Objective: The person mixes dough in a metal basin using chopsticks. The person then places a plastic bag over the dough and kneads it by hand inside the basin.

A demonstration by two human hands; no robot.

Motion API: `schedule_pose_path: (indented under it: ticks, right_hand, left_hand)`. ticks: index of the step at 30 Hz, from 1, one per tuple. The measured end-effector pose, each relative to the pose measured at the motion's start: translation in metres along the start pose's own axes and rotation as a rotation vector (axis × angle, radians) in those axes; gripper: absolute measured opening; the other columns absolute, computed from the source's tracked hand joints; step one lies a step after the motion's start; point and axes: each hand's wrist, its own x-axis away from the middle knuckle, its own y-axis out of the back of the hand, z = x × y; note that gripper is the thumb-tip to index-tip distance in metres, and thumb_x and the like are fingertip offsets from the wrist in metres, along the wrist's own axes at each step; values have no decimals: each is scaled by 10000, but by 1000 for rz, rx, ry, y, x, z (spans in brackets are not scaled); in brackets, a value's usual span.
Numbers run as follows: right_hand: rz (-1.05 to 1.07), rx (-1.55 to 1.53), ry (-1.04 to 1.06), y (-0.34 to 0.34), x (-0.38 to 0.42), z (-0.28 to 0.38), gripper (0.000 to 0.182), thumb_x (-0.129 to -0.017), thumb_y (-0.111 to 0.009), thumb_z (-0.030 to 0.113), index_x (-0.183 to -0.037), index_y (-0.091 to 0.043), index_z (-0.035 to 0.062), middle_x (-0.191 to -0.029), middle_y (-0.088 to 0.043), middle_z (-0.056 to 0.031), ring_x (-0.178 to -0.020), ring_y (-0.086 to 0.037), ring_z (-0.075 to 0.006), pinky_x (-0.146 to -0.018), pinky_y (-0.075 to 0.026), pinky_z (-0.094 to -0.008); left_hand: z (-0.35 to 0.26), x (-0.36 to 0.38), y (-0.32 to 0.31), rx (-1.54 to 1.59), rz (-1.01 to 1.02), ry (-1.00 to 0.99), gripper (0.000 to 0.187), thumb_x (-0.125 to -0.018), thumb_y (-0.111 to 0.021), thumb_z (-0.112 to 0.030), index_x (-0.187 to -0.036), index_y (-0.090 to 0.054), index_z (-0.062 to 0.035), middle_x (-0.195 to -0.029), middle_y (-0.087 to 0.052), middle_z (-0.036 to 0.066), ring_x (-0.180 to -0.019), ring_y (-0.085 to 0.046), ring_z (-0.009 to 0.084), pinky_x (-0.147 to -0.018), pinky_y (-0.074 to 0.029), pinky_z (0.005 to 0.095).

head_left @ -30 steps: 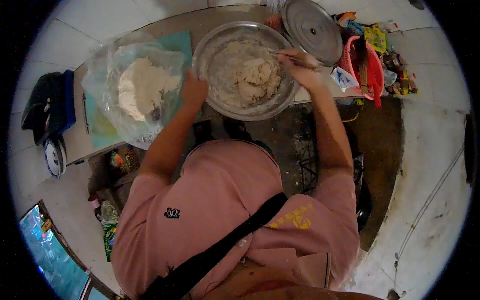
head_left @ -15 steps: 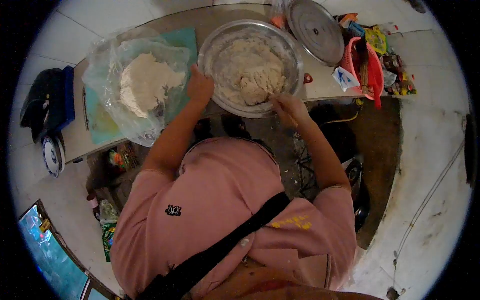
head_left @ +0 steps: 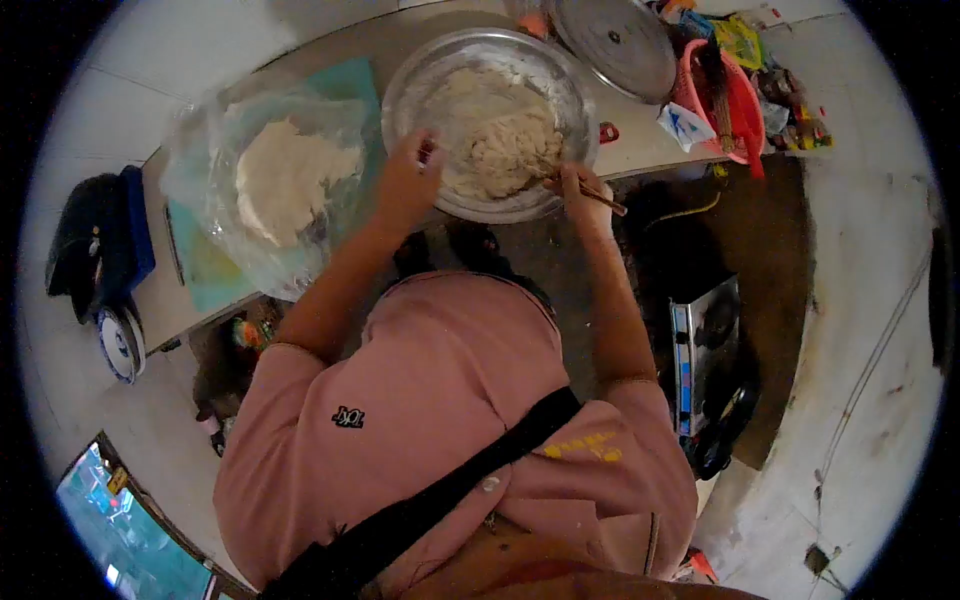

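The right hand [head_left: 585, 195] is closed around chopsticks [head_left: 600, 196], whose far ends reach into the dough [head_left: 510, 150] at the near right of the metal bowl [head_left: 398, 95]; whether there are 1 or 2 sticks gripped is hard to tell. The left hand [head_left: 412, 172] is at the bowl's near left rim, fingers partly curled; its exact hold on the rim cannot be told. Left of the bowl, a clear plastic bag [head_left: 210, 170] holds flour [head_left: 285, 180] on a green board [head_left: 215, 285].
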Motion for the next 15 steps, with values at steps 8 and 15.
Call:
schedule_pose_path:
  ticks: [8, 15]
  right_hand:
    - [-251, -483, -82, 0, 53, 33, 191, -872, -455, 191, -870, -552, 27, -830, -598, -72, -740, -556, -155, -678, -453, -280]
    - [-224, -225, 341, -46, 77, 32, 230, -772, -542, 27, -975, -439, 57, -985, -504, -76, -897, -515, -202, -767, -434, -311]
  left_hand:
    - [-77, 34, -59, 839, 860, 620, 369, -893, -378, -366, -1083, -524, -85, -950, -576, 61, -861, -548, 186, -770, -435, 304]
    - [-62, 17, -83, 1033, 749, 634, 325, -893, -384, -361, -1000, -541, -98, -933, -584, 43, -841, -556, 174, -733, -449, 297]
